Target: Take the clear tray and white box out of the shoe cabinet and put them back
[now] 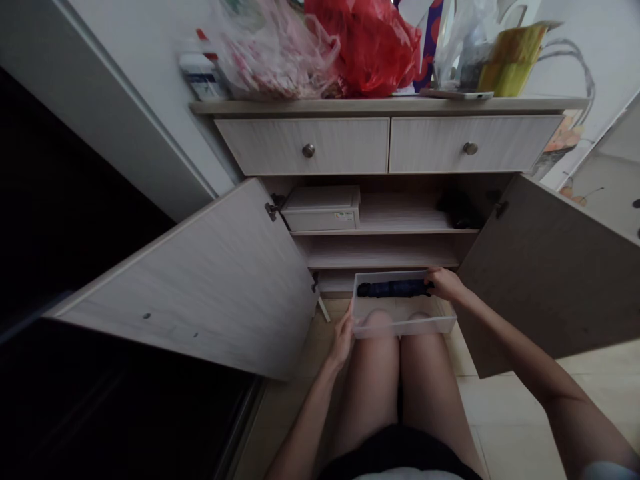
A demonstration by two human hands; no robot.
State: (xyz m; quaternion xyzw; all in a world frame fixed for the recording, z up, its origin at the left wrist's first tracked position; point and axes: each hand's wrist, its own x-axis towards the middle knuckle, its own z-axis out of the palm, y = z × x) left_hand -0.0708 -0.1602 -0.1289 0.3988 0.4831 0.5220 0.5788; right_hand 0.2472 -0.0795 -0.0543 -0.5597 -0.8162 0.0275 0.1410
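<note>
A clear plastic bin (405, 327) rests on my knees in front of the open cabinet. Its left wall is gripped by my left hand (343, 333), fingers against the outside. Inside, along the far wall, lies a dark blue folded umbrella (397, 288). My right hand (444, 283) reaches over the bin's far right corner, with its fingers closed at the umbrella's right end. The fingertips are partly hidden there.
Both cabinet doors, left (200, 287) and right (555, 280), stand open at my sides. A white drawer box (323, 208) and a dark object (459, 208) sit on the upper shelf. Plastic bags (370, 50), a bottle (203, 75) and a phone (457, 95) lie on top.
</note>
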